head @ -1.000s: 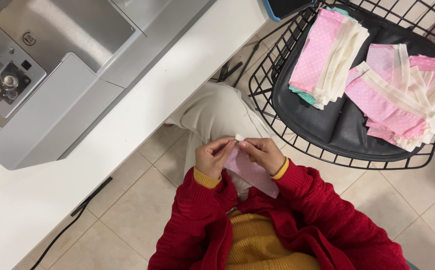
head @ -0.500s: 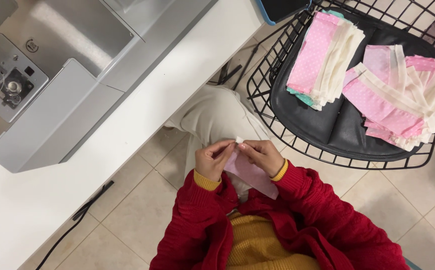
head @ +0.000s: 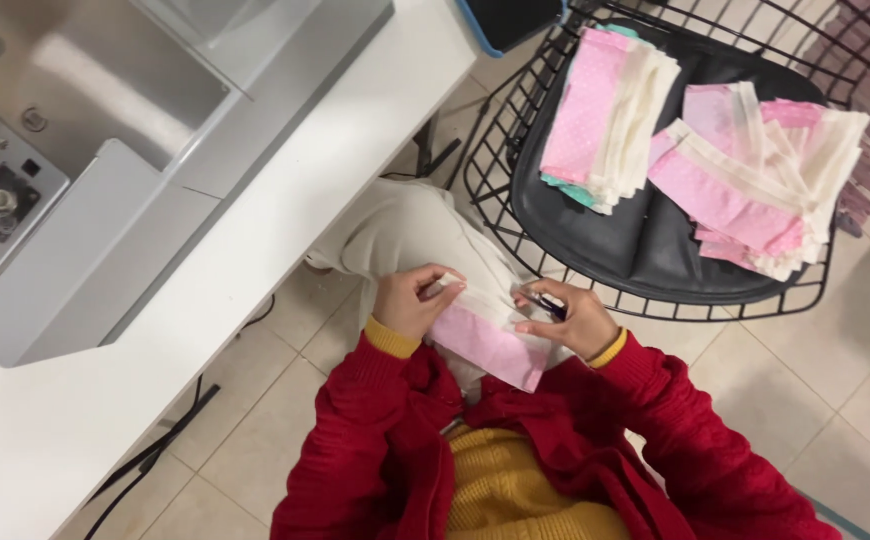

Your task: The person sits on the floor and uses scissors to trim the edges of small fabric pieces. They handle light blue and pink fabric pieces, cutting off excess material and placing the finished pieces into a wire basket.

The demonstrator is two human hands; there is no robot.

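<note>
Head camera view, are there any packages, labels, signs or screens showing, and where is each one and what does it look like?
Dark screen-like panel: top edge, at the table's far corner beside the wire chair; flat, black with a blue rim, mostly cut off.
Small round mark: on the grey sewing machine, upper left; too small to make out.
No packages or signs in view.

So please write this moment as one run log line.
left hand: pinches pink-and-cream fabric piece | right hand: holds its other end, small dark tool | over lap

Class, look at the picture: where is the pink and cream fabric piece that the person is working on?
In the head view, the pink and cream fabric piece lies over the lap, low centre, held between the left hand and right hand.
</note>
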